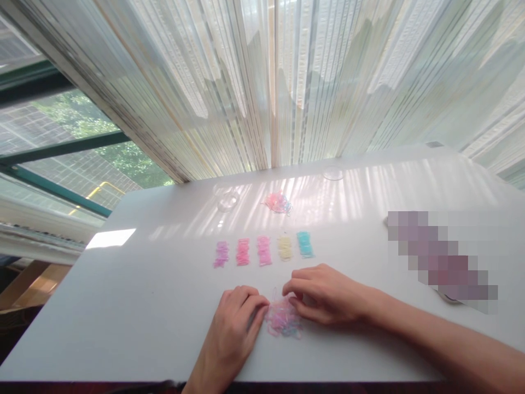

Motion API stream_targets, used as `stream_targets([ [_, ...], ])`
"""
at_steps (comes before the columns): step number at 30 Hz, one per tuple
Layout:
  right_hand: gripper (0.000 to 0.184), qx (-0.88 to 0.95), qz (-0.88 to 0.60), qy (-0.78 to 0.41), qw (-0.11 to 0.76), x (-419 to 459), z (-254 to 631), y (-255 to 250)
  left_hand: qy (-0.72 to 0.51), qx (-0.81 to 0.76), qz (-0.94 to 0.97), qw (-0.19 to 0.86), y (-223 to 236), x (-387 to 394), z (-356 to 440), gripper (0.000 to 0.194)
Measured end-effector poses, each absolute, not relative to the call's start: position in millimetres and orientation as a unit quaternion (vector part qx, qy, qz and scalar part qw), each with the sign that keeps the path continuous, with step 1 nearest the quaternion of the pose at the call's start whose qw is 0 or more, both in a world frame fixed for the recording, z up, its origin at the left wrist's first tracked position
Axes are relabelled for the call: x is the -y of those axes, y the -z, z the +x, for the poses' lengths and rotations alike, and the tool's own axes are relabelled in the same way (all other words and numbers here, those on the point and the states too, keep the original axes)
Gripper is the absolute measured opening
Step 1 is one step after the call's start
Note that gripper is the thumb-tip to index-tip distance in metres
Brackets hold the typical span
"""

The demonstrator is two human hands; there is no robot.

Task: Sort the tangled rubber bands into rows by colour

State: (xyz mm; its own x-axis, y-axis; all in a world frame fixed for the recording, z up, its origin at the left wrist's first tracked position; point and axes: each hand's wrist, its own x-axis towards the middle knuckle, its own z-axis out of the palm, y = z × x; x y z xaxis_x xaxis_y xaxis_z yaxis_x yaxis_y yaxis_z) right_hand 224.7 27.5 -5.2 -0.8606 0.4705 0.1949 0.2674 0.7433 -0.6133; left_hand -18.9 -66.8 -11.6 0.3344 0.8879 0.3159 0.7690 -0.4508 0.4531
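Observation:
A loose pile of thin pastel bands (283, 320), which look like small elastics, lies on the table between my hands. At its left edge, my left hand (238, 317) has thumb and fingertips closed together; whatever they pinch is too small to make out. My right hand (324, 293) rests at the upper right of the pile, fingers curled, a gap showing between forefinger and thumb. Beyond the hands is a row of neat bundles: purple (221, 254), coral pink (243, 252), pink (264, 251), pale yellow (284, 248) and teal (305, 244).
Another mixed heap of bands (279, 202) lies farther back on the white table (164, 306). A clear round container (228, 201) is left of it, a clear disc (333, 174) to the right. A pixelated long object (443, 257) lies at right. Striped curtains (270, 82) hang behind.

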Motion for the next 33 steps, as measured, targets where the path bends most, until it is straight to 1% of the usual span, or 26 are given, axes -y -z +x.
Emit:
stream_targets([
  [9, 0.020, 0.920, -0.201, -0.292, 0.165, -28, 223, 5, -0.278, -0.509, 0.809, 0.093, 13, 66, -20, 0.016],
  [14, 0.021, 0.920, -0.194, -0.283, 0.191, -25, 223, 8, -0.282, -0.506, 0.809, 0.100, 3, 63, -15, 0.015],
  [19, 0.015, 0.921, -0.196, -0.254, 0.220, -21, 220, 16, -0.271, -0.500, 0.811, 0.135, -3, 61, -9, 0.014],
  [23, 0.012, 0.920, -0.194, -0.244, 0.236, -21, 219, 18, -0.285, -0.509, 0.795, 0.168, -1, 63, -8, 0.012],
  [29, 0.015, 0.911, -0.212, -0.250, 0.249, -20, 220, 18, -0.319, -0.515, 0.758, 0.241, 8, 61, -7, 0.009],
  [33, 0.016, 0.906, -0.218, -0.260, 0.253, -20, 219, 17, -0.346, -0.513, 0.739, 0.268, 14, 59, -7, 0.009],
])
